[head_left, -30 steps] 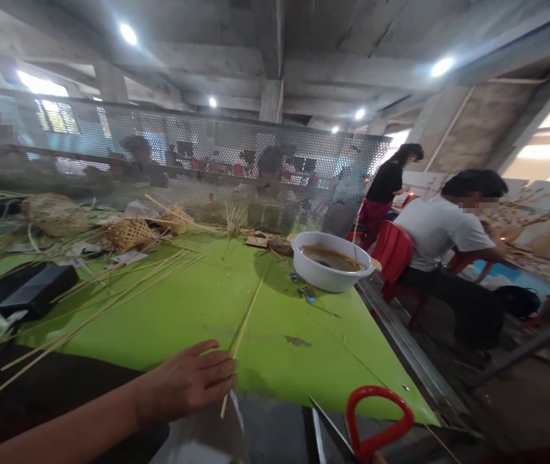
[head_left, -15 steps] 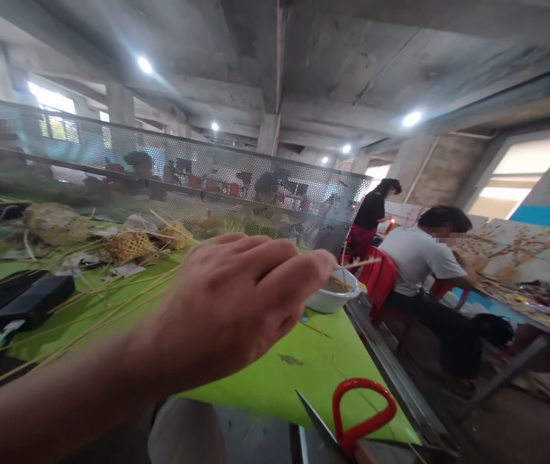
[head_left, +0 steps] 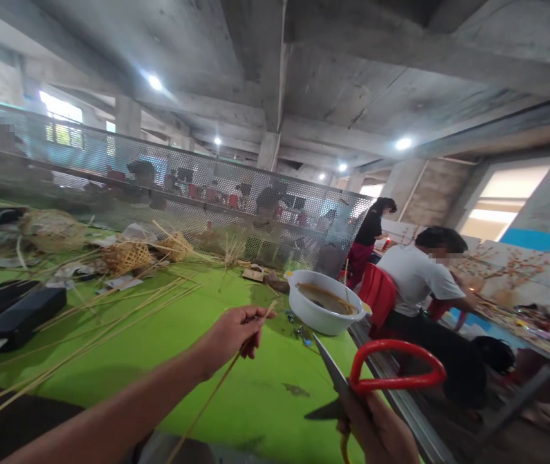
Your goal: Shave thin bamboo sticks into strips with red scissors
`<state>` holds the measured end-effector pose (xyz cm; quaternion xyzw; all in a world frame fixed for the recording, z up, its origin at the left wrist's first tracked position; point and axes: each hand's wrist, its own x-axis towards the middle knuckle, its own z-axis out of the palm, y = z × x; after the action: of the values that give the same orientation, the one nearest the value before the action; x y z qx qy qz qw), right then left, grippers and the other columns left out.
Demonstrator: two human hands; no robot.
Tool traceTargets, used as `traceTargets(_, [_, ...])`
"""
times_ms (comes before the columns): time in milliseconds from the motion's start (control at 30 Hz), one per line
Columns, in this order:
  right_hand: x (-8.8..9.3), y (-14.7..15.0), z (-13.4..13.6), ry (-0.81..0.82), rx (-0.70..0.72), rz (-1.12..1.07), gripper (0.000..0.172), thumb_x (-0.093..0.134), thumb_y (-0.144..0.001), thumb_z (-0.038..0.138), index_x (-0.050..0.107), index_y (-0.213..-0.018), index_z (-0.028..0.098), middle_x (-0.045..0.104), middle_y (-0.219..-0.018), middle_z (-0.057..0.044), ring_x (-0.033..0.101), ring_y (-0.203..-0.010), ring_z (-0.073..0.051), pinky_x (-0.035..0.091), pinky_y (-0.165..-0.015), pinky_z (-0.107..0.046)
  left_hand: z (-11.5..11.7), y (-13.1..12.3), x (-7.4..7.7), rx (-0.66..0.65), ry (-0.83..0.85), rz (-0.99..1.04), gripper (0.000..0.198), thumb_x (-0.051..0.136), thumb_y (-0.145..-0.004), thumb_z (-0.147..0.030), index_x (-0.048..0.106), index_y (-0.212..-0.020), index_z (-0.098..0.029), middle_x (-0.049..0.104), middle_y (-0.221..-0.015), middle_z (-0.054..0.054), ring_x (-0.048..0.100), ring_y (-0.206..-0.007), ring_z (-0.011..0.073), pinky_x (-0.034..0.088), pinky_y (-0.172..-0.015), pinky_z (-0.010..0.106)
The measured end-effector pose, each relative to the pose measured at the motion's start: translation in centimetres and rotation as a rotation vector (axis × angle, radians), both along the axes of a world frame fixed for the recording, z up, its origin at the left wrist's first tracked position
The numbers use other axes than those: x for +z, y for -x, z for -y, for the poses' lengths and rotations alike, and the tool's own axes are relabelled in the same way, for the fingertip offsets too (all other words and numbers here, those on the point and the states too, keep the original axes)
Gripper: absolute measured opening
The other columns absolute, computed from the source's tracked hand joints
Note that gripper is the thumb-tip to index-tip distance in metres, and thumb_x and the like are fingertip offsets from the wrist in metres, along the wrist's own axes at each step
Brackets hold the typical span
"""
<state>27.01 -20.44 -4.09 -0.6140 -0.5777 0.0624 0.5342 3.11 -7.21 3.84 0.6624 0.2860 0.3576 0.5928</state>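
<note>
Between the fingers of my left hand [head_left: 231,338] is a thin bamboo strip [head_left: 207,401]; its tip pokes out past the thumb and its long end trails toward me. My right hand [head_left: 385,433], low at the right, grips red-handled scissors [head_left: 350,393]. Their blades are spread apart and point up and left, with nothing between them. One red handle loop stands above the hand; the other is mostly out of sight. Beyond both hands, a white bowl [head_left: 321,322] of brownish liquid sits at the table's right edge, a thin stick standing in it.
Woven bamboo baskets [head_left: 127,256] and long loose strips [head_left: 111,332] lie on the green tabletop [head_left: 236,399] at left, near a black box with a cable [head_left: 21,322]. A perforated metal screen [head_left: 236,206] borders the far side. A seated person [head_left: 405,270] is at right.
My left hand has drawn back and down from in front of the bowl, and a bamboo strip now shows in it. The scissors have risen into fuller view, blades apart.
</note>
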Motion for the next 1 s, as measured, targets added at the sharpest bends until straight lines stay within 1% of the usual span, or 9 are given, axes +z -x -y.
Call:
traceTargets(67, [1.5,0.5,-2.5,-0.059,-0.004,0.085,0.038,0.052,-0.086,0.053,0.065,-0.082,0.018,0.067,-0.065,-0.004,0.064,-0.056,-0.016,0.051,-0.054,-0.022,-1.2,0.3,-1.2,0.031,0.07,0.051,0.038,0.052,-0.082,-0.034,0.061,-0.114,-0.015,0.052,-0.06,-0.004,0.043,-0.044,0.0067,0.035,-0.045,0.019])
traceTargets(200, [3.6,2.0,-8.7,-0.197,-0.007,0.44,0.034,0.045,-0.092,0.044,0.065,-0.087,0.017,0.07,-0.074,-0.007,0.065,-0.064,-0.019,0.049,-0.059,-0.025,-4.0,0.8,-3.1,0.063,0.177,0.164,0.034,0.057,-0.077,-0.024,0.064,-0.109,-0.015,0.053,-0.067,-0.003,0.038,-0.043,0.0039,0.028,-0.042,0.017])
traceTargets(333, [3.9,3.8,-14.3,-0.3,-0.009,0.715,0.035,0.04,-0.096,0.037,0.066,-0.084,0.018,0.068,-0.071,-0.006,0.063,-0.062,-0.018,0.045,-0.06,-0.027,-7.2,1.3,-4.6,-0.004,0.259,0.316,0.033,0.06,-0.075,-0.02,0.062,-0.108,-0.015,0.054,-0.072,-0.002,0.049,-0.046,0.0053,0.038,-0.046,0.019])
traceTargets(433, [3.2,5.1,-17.1,-0.323,0.053,0.815,0.03,0.039,-0.097,0.032,0.065,-0.096,0.018,0.069,-0.075,-0.006,0.063,-0.065,-0.017,0.044,-0.061,-0.026,-9.7,1.5,-5.4,0.011,0.282,0.365,0.035,0.062,-0.076,-0.025,0.062,-0.108,-0.014,0.051,-0.065,-0.004,0.05,-0.044,0.0066,0.042,-0.045,0.02])
traceTargets(533, [2.3,5.8,-18.5,-0.33,0.127,0.878,0.03,0.037,-0.097,0.031,0.062,-0.108,0.019,0.07,-0.088,-0.007,0.064,-0.073,-0.018,0.046,-0.066,-0.027,-11.6,1.6,-6.0,0.076,0.254,0.38,0.035,0.063,-0.075,-0.03,0.064,-0.106,-0.013,0.048,-0.057,-0.006,0.039,-0.037,0.004,0.035,-0.037,0.017])
traceTargets(633, [1.5,5.8,-19.1,-0.293,0.177,0.919,0.033,0.034,-0.098,0.032,0.059,-0.115,0.02,0.07,-0.092,-0.007,0.065,-0.075,-0.017,0.046,-0.065,-0.026,-12.5,1.5,-6.3,0.133,0.295,0.375,0.031,0.064,-0.072,-0.024,0.068,-0.102,-0.014,0.047,-0.054,-0.006,0.036,-0.039,0.0037,0.032,-0.037,0.016])
traceTargets(733, [0.8,5.5,-19.3,-0.248,0.207,0.925,0.032,0.033,-0.099,0.032,0.057,-0.119,0.021,0.07,-0.092,-0.006,0.065,-0.074,-0.016,0.045,-0.063,-0.026,-12.6,1.6,-6.6,0.114,0.367,0.387,0.028,0.062,-0.07,-0.016,0.072,-0.097,-0.017,0.049,-0.054,-0.005,0.036,-0.041,0.0041,0.033,-0.039,0.016])
traceTargets(833, [0.3,5.8,-19.5,-0.221,0.216,0.942,0.033,0.031,-0.1,0.032,0.054,-0.12,0.021,0.07,-0.093,-0.005,0.065,-0.073,-0.015,0.045,-0.063,-0.026,-12.4,1.9,-7.1,0.105,0.447,0.413,0.029,0.061,-0.07,-0.013,0.072,-0.096,-0.017,0.052,-0.057,-0.004,0.038,-0.042,0.0041,0.033,-0.04,0.016])
traceTargets(1000, [-0.4,6.4,-19.7,-0.298,0.184,1.033,0.037,0.024,-0.102,0.028,0.054,-0.12,0.017,0.07,-0.089,-0.005,0.064,-0.072,-0.015,0.044,-0.064,-0.027,-11.7,2.2,-7.1,0.243,0.543,0.384,0.028,0.068,-0.066,-0.016,0.071,-0.093,-0.017,0.056,-0.059,-0.003,0.042,-0.043,0.0039,0.034,-0.042,0.015])
